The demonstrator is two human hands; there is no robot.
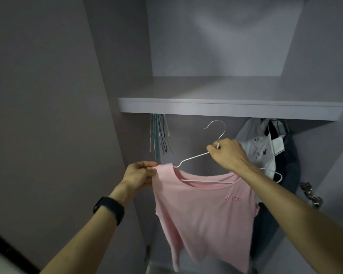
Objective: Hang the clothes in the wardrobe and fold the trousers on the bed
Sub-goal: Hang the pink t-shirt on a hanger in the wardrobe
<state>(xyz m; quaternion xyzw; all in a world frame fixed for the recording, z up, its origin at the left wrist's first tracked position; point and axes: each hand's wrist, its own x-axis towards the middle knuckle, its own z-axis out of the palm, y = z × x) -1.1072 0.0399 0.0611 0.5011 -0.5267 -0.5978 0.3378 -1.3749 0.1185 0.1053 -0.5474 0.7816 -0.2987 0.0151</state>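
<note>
A pink T-shirt [204, 212] hangs from a white wire hanger [192, 158] in front of the open wardrobe. My right hand [229, 153] grips the hanger at the base of its metal hook, which points up below the shelf. My left hand [140, 175] pinches the shirt's left shoulder, which sits off the hanger's left end. The hanger's bar runs inside the neckline. The rail is hidden behind the shelf edge.
A grey shelf [232, 109] spans the wardrobe above the hanger. Several empty hangers [159, 135] hang bunched at the left under it. White and dark garments [273, 155] hang at the right. A metal door hinge [310, 194] juts out at the right.
</note>
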